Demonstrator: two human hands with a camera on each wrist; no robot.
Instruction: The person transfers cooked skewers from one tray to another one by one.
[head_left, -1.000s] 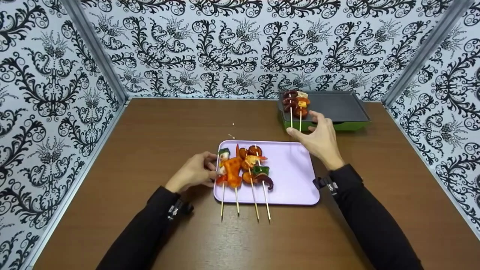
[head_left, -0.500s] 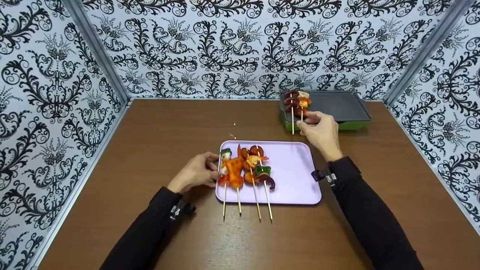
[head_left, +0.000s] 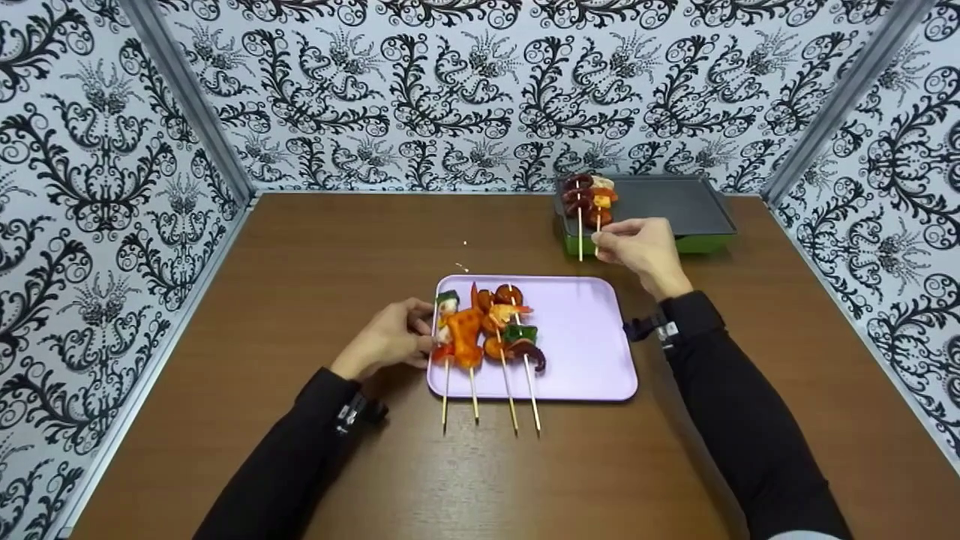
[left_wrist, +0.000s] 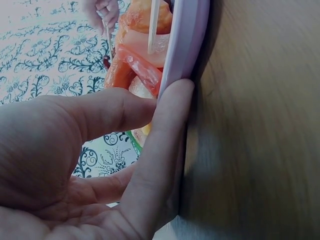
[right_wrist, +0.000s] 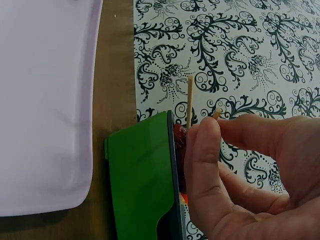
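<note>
My right hand [head_left: 645,247] pinches the stick of a mixed skewer [head_left: 601,196] between thumb and fingers. That skewer's food lies over the left end of a dark grill plate [head_left: 671,202] with a green base. Close on its left lies a skewer of dark red pieces [head_left: 579,201], stick pointing toward me. Around the left rim of a pale purple tray [head_left: 585,345], my left hand [head_left: 390,337] holds with thumb and forefinger. Several skewers rest on the tray's left half, among them one with a flat orange piece [head_left: 463,334] and one with a tentacle [head_left: 536,356].
The brown table [head_left: 337,247] carries tray and grill, with small white specks [head_left: 462,266] behind the tray. Patterned walls [head_left: 480,97] enclose the back and both sides. Stick ends on the tray overhang its front edge.
My right hand's fingers, spread near the sticks a second ago, have come together on the right skewer's stick. The left hand stays at the tray rim.
</note>
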